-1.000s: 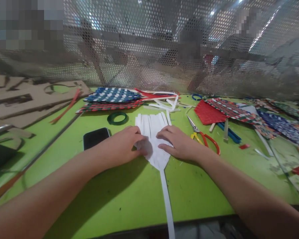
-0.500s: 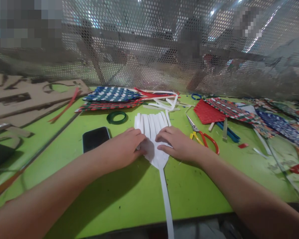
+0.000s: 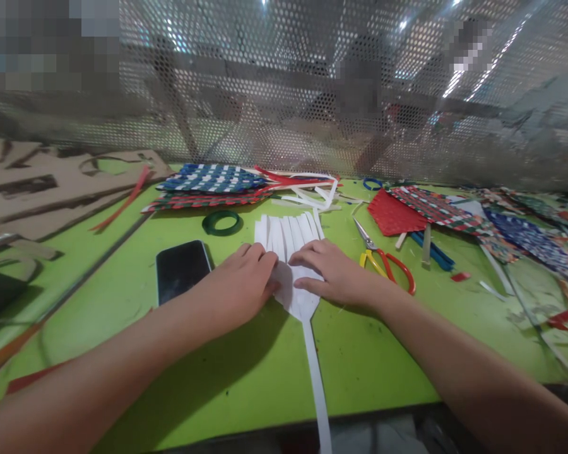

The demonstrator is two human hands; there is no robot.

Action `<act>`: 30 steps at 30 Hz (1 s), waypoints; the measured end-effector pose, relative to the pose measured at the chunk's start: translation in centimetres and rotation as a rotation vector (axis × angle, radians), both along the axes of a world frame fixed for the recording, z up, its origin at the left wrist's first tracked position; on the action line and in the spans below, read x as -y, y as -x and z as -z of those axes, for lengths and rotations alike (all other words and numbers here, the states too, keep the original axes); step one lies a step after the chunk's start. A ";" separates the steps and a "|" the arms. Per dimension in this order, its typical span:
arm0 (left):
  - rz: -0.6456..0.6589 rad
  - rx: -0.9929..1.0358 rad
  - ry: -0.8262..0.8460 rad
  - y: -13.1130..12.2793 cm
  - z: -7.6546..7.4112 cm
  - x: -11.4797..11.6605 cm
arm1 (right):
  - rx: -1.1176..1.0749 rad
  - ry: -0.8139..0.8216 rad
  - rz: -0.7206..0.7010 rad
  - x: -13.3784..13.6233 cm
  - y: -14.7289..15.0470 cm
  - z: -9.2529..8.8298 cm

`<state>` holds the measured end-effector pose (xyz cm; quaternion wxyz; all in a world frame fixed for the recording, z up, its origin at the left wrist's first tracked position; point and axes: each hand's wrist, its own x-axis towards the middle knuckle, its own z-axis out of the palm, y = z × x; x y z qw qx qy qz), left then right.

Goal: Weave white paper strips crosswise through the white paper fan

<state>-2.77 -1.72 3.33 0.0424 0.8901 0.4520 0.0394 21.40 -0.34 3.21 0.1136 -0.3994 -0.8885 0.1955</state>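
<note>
A white piece of side-by-side flat strips (image 3: 291,236) lies on the green table, fanned at the top and narrowing to a point. From that point a long white strip (image 3: 316,378) runs down past the table's front edge. At the left side of the piece, my left hand (image 3: 246,277) is closed, its bent fingers and thumb on the strips; the fingertips are partly hidden. My right hand (image 3: 331,271) rests on the right side with thumb and fingers apart, fingertips touching the strips. Just right of it lie scissors (image 3: 383,258) with red and yellow handles.
A phone (image 3: 182,271) and a green tape ring (image 3: 222,222) lie left. Woven pieces (image 3: 208,180) are stacked behind, with more woven pieces (image 3: 445,211) at right. Cardboard offcuts (image 3: 52,189) cover the far left. A perforated metal screen (image 3: 274,113) rises at the back.
My left hand has shifted slightly at the left edge, its fingers more curled. The fingers of my right hand have slid a little left across the strips. The white piece stays in place.
</note>
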 end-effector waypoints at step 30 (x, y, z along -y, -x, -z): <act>0.080 -0.198 -0.208 -1.2 0.1 1.0 | 0.119 -0.148 0.003 0.8 0.5 0.2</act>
